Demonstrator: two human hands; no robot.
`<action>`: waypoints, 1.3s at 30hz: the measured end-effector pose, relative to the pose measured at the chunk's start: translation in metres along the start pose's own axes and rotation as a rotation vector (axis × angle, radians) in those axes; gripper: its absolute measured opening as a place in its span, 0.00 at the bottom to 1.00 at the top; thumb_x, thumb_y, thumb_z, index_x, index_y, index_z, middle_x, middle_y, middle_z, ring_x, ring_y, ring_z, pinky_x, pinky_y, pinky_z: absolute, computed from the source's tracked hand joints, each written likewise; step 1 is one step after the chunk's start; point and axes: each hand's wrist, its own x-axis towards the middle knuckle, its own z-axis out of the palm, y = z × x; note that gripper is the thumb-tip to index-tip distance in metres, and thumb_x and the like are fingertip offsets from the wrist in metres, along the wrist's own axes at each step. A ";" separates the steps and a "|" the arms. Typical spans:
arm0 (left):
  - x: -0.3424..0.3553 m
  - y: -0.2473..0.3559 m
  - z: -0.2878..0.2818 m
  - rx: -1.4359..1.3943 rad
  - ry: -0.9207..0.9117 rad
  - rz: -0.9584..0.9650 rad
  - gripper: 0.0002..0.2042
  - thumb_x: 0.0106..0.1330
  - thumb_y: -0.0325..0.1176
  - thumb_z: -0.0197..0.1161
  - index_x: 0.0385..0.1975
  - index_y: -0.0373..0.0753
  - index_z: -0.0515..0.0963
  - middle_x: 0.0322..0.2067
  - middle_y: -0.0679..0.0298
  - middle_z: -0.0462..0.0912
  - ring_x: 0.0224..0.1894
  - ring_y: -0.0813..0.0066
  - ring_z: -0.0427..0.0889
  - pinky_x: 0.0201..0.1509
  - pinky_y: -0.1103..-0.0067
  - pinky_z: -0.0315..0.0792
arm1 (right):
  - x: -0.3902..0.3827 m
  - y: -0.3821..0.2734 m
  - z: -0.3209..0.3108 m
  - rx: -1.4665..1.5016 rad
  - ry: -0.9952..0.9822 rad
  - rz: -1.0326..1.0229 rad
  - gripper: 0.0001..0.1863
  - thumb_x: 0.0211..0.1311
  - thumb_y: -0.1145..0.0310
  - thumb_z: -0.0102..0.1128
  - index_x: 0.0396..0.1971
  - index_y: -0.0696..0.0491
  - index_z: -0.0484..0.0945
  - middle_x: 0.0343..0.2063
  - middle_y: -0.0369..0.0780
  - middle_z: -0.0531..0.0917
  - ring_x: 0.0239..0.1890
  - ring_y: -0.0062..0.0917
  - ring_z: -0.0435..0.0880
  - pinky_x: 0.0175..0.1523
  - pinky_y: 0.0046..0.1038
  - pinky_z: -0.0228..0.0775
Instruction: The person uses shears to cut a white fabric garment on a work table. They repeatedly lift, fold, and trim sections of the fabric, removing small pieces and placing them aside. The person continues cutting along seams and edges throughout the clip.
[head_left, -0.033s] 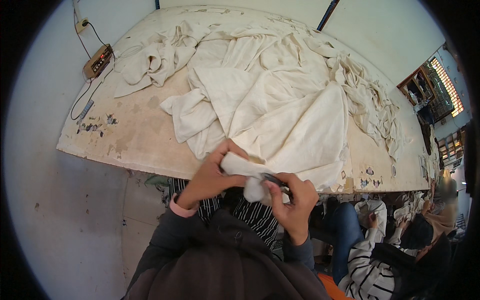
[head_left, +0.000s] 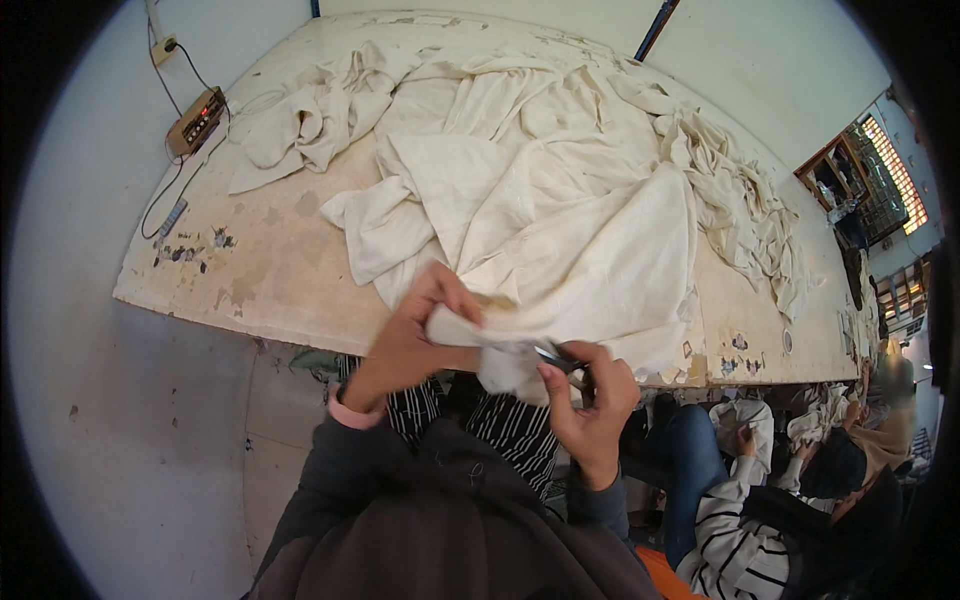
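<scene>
A large cream cloth [head_left: 590,240] lies in loose folds over the table, and its near end comes to my hands at the table's front edge. My left hand [head_left: 405,345] is closed on a narrow, folded end of this cloth, between thumb and fingers; motion blurs it a little. In my right hand [head_left: 597,405] is a small pair of dark thread snips [head_left: 562,358]. Their short bright blade points left toward the gathered cloth hanging under my left fingers. Whether the blade touches the cloth, I cannot tell.
The worn table [head_left: 270,270] has peeling patches. A brown box [head_left: 196,122] with cables sits at its left edge by the wall. More crumpled cream cloth [head_left: 740,190] lies along the right. At lower right, a person in a striped sleeve [head_left: 740,530] sits close by, handling cloth.
My left hand has shifted slightly up and left with the cloth end. In my right hand the snips have come a little away from the cloth, showing more of the blade.
</scene>
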 end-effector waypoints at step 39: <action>-0.042 0.021 -0.017 -0.046 0.230 -0.170 0.29 0.65 0.15 0.64 0.63 0.40 0.61 0.40 0.66 0.83 0.43 0.82 0.81 0.49 0.83 0.74 | 0.029 -0.023 0.078 0.923 -0.199 0.311 0.10 0.57 0.79 0.72 0.39 0.58 0.84 0.37 0.37 0.80 0.35 0.16 0.76 0.39 0.19 0.67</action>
